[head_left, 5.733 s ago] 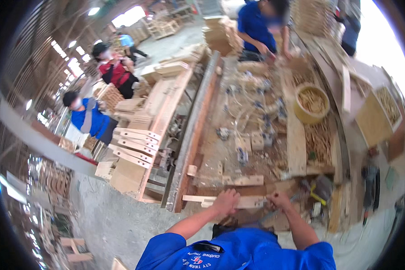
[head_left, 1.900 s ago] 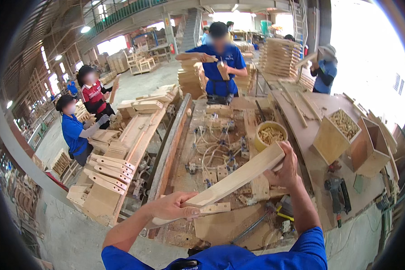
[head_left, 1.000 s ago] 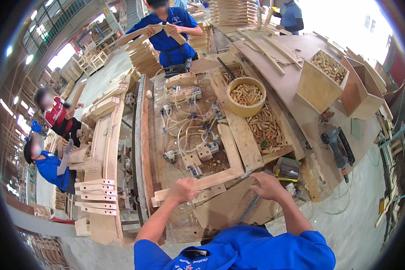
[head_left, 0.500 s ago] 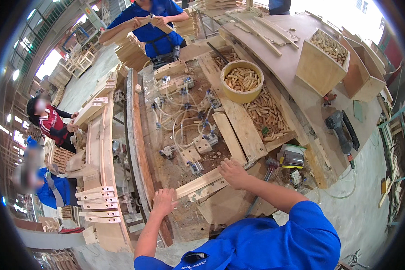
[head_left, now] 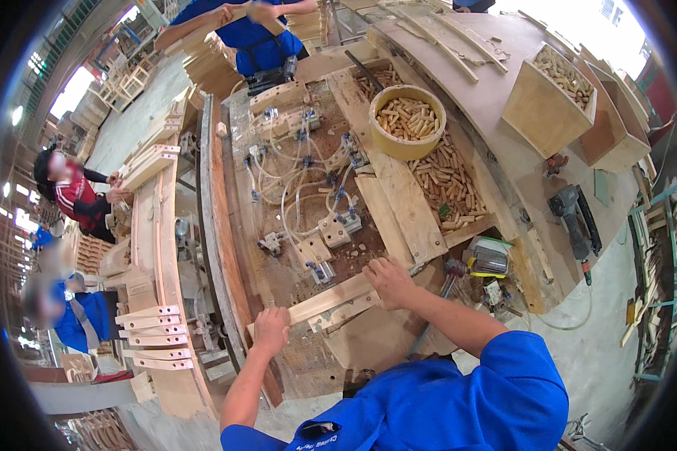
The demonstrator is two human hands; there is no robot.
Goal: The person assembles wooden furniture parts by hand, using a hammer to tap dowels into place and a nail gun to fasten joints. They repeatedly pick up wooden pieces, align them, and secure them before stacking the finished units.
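A pale wooden slat (head_left: pixel 329 298) lies across the near part of the workbench. Around its left end my left hand (head_left: pixel 271 329) is closed, and a short tip of wood shows past the fingers. My right hand (head_left: pixel 388 283) grips the other end, knuckles up. Just below the slat sits a wooden strip with holes (head_left: pixel 344 313), fixed to the bench. Beyond it are small clamp blocks (head_left: pixel 338 228) and looped clear air hoses (head_left: pixel 287 197).
A yellow tub of dowels (head_left: pixel 408 124) stands by a trough of loose dowels (head_left: pixel 451 184). To the right lie a nail gun (head_left: pixel 572 218) and a dowel box (head_left: pixel 553 94). Drilled slats (head_left: pixel 154 331) rest at left. Co-workers stand across the bench and at left.
The slat and my left hand have moved slightly left, and the slat's end now shows past that hand. The view has shifted a little. A co-worker in red has lowered a slat onto the left bench.
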